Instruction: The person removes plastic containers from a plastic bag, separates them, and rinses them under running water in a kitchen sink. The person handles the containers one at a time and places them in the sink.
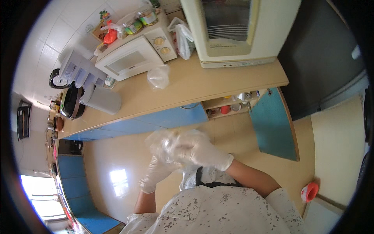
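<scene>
Both of my hands wear thin whitish gloves and meet in front of my body, over the floor beside the counter. Between them is a crumpled clear plastic bag or wrap [166, 144], blurred. My left hand [163, 163] is under and left of the plastic, its fingers largely hidden by it. My right hand [195, 149] lies over the plastic from the right, with its fingers curled. Whether anything is inside the plastic cannot be told. On the counter [181, 82] beyond my hands lies another clear plastic bag or container [158, 76], in front of a white microwave oven [131, 60].
A blue-green cabinet door [274, 125] stands open at the right, by shelves holding jars. A tall cream appliance [233, 55] stands on the counter. A grey lidded container [102, 99] and a black rice cooker [71, 101] are at left. A red-and-white object [309, 192] is low at right.
</scene>
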### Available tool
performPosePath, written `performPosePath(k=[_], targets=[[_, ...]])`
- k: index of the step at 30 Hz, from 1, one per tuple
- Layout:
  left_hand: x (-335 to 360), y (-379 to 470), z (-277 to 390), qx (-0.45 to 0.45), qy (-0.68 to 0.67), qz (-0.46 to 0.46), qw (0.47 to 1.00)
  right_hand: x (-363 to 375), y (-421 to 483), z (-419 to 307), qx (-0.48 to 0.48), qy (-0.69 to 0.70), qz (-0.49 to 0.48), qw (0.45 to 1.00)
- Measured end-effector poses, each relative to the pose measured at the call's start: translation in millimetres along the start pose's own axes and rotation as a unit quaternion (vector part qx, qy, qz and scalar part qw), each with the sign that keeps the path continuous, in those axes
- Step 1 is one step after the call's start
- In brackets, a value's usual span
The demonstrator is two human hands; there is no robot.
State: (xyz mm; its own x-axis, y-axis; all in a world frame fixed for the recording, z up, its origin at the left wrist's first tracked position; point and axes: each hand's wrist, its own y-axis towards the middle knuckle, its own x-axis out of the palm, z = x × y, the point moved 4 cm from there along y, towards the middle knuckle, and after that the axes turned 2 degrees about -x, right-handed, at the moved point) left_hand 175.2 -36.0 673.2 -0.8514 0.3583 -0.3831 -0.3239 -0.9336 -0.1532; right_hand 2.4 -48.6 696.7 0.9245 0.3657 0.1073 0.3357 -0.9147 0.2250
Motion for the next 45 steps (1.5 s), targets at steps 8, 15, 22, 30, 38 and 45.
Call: performPosePath(k=[8,15,22,30,38,45], targets=[[79.7,35.5,18.3,0.02,-0.155,-0.018,0.988,-26.6,-39.7,-34.2,-0.037,-0.114,0.081,0.989],[143.9,43.2,67.2,0.095,-0.146,-0.102,0.979,-71.4,-70.6,-74.3,-0.027,-0.037,0.147,0.988],[160.6,36.0,62.1,0.141,-0.003,-0.208,0.968,-90.5,-85.1,-90.7,-0.047,-0.072,0.206,0.975],[155.7,66.2,53.5,0.121,-0.102,-0.081,0.984,-74.6,-84.8,-74.3,-0.079,-0.116,0.135,0.981],[148.9,65.7,52.8,0.103,-0.137,-0.099,0.98,-52.0,-80.7,-68.2,-0.017,0.104,0.087,0.991],[147.1,67.8,47.4,0.094,-0.153,-0.118,0.977,-51.3,-77.5,-51.7,-0.077,0.072,0.086,0.991]])
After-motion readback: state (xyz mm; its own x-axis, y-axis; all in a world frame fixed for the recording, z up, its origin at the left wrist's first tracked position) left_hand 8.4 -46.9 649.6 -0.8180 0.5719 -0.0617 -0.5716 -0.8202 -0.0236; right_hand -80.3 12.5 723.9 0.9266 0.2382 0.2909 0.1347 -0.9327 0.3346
